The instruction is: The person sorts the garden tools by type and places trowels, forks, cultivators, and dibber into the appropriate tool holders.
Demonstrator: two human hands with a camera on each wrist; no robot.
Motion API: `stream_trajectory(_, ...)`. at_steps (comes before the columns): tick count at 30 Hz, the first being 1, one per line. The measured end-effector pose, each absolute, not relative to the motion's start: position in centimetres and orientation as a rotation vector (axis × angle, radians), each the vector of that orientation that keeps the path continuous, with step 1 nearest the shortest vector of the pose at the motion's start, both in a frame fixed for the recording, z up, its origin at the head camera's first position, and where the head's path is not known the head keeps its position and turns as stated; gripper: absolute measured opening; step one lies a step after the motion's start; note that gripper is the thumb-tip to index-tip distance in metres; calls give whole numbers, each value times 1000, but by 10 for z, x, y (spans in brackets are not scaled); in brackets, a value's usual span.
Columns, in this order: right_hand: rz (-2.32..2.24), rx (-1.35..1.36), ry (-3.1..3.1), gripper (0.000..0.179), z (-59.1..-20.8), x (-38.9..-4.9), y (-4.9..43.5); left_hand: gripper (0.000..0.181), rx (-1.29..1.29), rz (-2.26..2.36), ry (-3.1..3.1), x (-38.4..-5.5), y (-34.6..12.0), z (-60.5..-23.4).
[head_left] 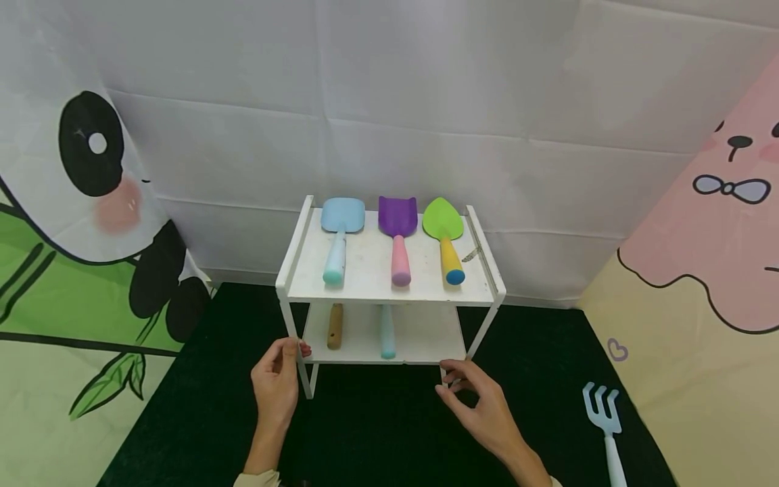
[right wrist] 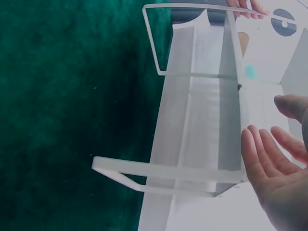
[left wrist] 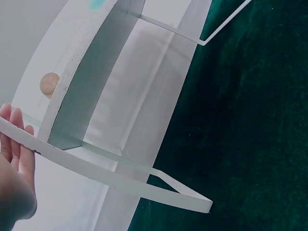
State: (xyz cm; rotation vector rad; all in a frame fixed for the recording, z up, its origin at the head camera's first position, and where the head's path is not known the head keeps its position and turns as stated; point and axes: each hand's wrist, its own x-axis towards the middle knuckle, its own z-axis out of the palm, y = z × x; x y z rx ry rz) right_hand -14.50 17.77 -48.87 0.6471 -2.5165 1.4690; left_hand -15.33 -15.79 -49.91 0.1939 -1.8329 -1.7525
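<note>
A white two-tier rack (head_left: 389, 295) stands before me. My left hand (head_left: 276, 379) grips its left front leg (left wrist: 91, 168) at the lower shelf, fingers behind the leg. Beside the lower shelf's right front corner is my right hand (head_left: 481, 406), thumb apart from loosely bent fingers, fingertips (right wrist: 248, 137) right at the shelf edge. On top lie a light blue toy shovel (head_left: 343, 216), a purple shovel (head_left: 398, 216) with a pink handle, and a green trowel (head_left: 443, 218) with a yellow handle. A wooden handle (head_left: 335, 328) and a pale blue handle (head_left: 387, 331) show on the lower shelf; their heads are hidden.
A light blue toy garden fork (head_left: 605, 423) lies on the dark green cloth (head_left: 377, 433) at the right. Behind the rack hangs a white cloth wall (head_left: 426, 101). Printed cartoon panels (head_left: 55, 284) flank both sides.
</note>
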Motion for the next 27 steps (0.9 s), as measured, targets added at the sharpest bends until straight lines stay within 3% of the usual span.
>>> stream_trajectory(27,1378,295,-2672,40,-520,-124,236,31,180,-1738,-1839,-152,-159,-498)
